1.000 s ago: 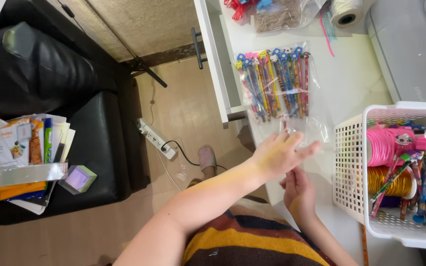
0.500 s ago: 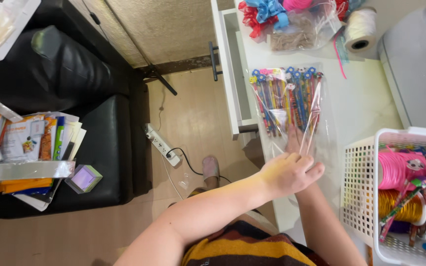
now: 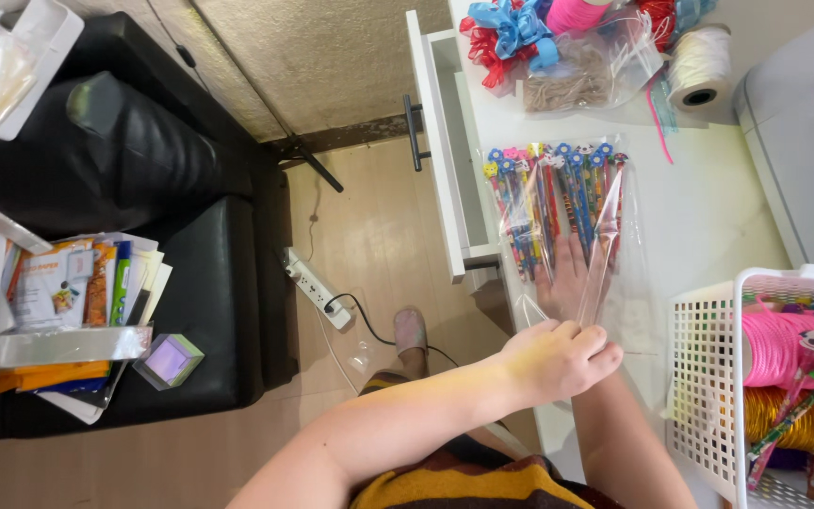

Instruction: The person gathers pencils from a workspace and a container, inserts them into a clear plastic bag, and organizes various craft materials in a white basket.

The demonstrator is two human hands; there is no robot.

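Observation:
A clear plastic bag (image 3: 616, 247) lies on the white table (image 3: 699, 203), partly over a pack of colourful pencils with cartoon toppers (image 3: 544, 193). My left hand (image 3: 558, 358) reaches across from the left and pinches the bag's near open end. Just beyond it, my right hand (image 3: 569, 275) lies flat with fingers straight. It seems to be slid inside the bag, its fingertips next to the pencils. My left hand hides the right wrist.
A white mesh basket (image 3: 704, 377) with pink and gold ribbon spools stands at the right. At the back are a white string spool (image 3: 699, 71), bagged bows (image 3: 558, 47) and a grey machine (image 3: 803, 141). An open drawer (image 3: 445, 141), black sofa (image 3: 134, 170), papers (image 3: 77, 283) and a power strip (image 3: 317, 287) are to the left.
Both hands have moved forward along the table toward the pencils. My right hand has slid further up into the clear bag, and the bag's upper edge now stands lifted.

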